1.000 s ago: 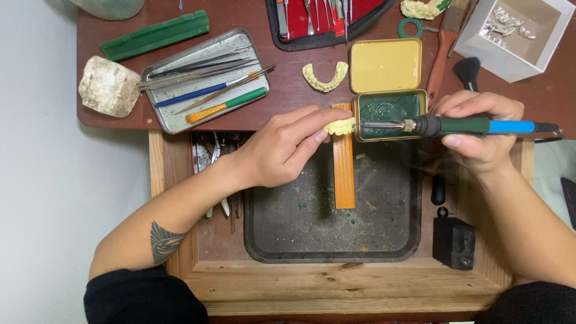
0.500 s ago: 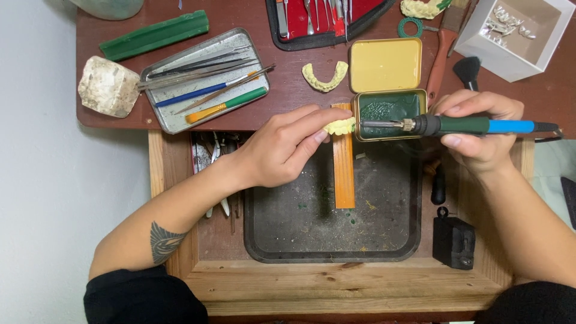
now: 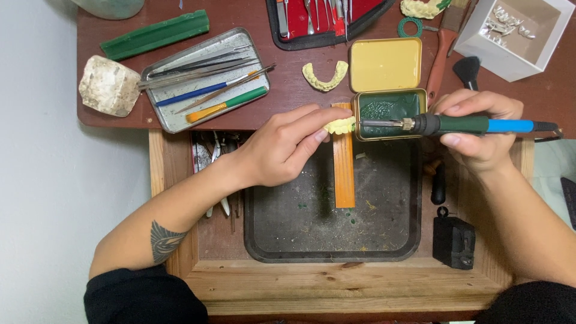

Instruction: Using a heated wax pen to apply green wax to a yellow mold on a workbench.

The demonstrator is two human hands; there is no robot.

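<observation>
Two hands | left hand [image 3: 282,150] grip pinches knobbly yellow dental cast [image 3: 341,125] | right hand [image 3: 480,129] grip grasps green-blue heated tool [image 3: 456,125]

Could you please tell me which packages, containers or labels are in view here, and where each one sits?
Yellow tin: open by the right hand, rectangular, lid flipped back, green wax inside.
Metal tray: upper left, silver, holding tools.
White box: top right corner, open, small metal parts inside.
Red instrument case: top centre, open.
No labels or screens can be made out.
</observation>
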